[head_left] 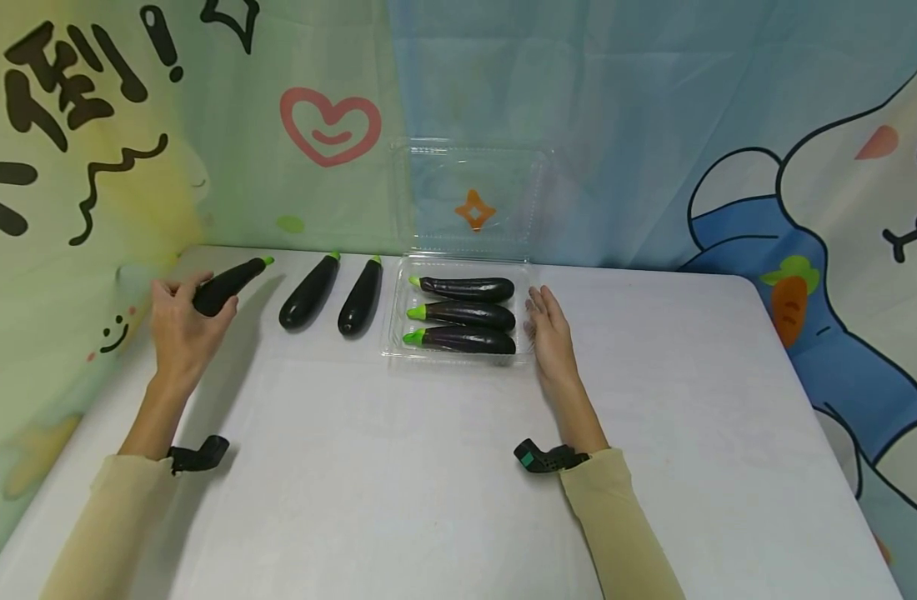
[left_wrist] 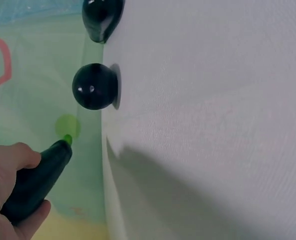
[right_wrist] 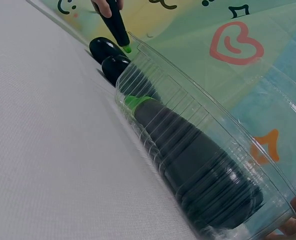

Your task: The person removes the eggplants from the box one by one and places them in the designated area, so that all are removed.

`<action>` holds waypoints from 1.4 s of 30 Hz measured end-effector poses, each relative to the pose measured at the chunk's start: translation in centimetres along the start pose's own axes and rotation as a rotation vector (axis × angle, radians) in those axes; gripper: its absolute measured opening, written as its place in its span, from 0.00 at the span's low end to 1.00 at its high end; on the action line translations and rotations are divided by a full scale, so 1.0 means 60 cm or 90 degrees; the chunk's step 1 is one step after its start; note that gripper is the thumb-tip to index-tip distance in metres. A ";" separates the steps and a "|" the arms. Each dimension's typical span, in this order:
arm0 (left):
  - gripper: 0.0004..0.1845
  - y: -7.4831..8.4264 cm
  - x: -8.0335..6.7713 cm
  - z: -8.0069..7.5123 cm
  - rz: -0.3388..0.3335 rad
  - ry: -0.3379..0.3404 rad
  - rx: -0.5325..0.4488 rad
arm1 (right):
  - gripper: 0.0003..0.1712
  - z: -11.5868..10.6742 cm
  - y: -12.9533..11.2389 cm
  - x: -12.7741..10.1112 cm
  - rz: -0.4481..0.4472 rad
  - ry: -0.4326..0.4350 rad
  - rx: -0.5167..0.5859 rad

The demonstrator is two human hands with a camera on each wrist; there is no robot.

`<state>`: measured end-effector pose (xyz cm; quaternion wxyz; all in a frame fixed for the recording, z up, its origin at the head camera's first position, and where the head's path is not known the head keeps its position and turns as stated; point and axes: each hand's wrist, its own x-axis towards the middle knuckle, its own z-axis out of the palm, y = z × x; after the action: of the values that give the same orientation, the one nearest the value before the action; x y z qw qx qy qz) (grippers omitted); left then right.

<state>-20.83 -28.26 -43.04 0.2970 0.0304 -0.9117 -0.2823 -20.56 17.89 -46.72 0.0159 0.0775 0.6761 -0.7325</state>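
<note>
Left hand (head_left: 179,321) hides the lifted eggplant's (head_left: 229,285) rounded end.

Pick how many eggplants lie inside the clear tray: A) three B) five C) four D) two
A: the head view shows three eggplants lying side by side in the tray, while two more lie on the table and the left hand grips another.

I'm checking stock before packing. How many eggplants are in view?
6. Three lie in the clear plastic tray: back, middle, front. Two lie on the white table left of it. The left hand holds one.
</note>
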 end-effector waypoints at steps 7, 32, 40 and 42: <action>0.22 -0.007 -0.001 0.004 0.000 0.001 -0.016 | 0.33 0.000 -0.003 0.000 0.006 -0.001 0.008; 0.22 -0.007 -0.004 0.008 -0.045 -0.030 0.011 | 0.33 0.001 -0.001 0.002 0.010 0.003 0.000; 0.27 -0.009 -0.006 0.011 -0.024 -0.035 0.006 | 0.33 0.001 -0.002 0.001 0.015 0.009 -0.002; 0.29 -0.009 -0.006 0.012 -0.019 -0.043 0.007 | 0.33 0.001 -0.001 0.001 0.015 0.010 -0.004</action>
<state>-20.98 -28.26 -43.98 0.2615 0.0360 -0.9223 -0.2822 -20.62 17.84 -46.66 0.0200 0.0912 0.6774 -0.7297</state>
